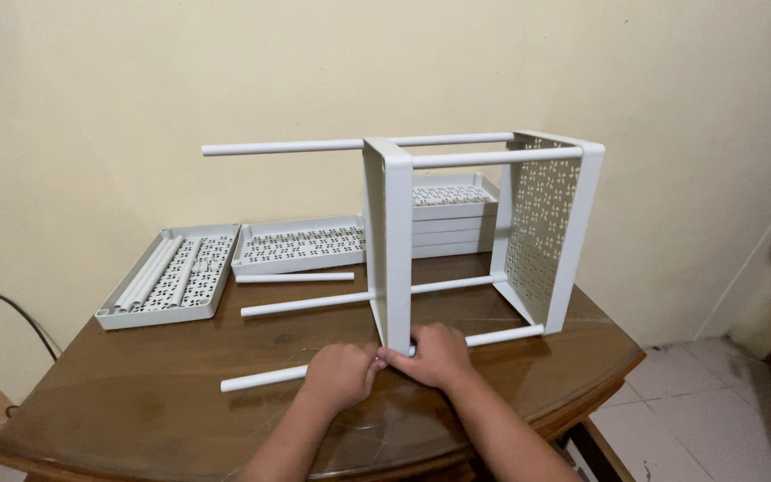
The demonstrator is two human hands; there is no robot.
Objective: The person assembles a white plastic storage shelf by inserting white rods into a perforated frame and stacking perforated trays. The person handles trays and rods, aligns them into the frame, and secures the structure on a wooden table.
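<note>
Head view is looking down on a dark brown wooden table standing against a plain cream wall. At the far left a black cable is running down the wall. On the left part of the table a white perforated tray is lying with several white tubes in it; just right of it a second tray is resting flat, and a loose white tube is lying in front of that one. Near the front edge the left hand is curling its fingers together around the near white rod, touching the lower corner of the upright white panel. The right hand is pressing against that same corner, fingers bent and closed on it. The half-built white rack is sitting in the middle of the table, its rods running right to a second perforated panel. Behind it more trays are stacked. At the far right pale floor tiles are showing.
</note>
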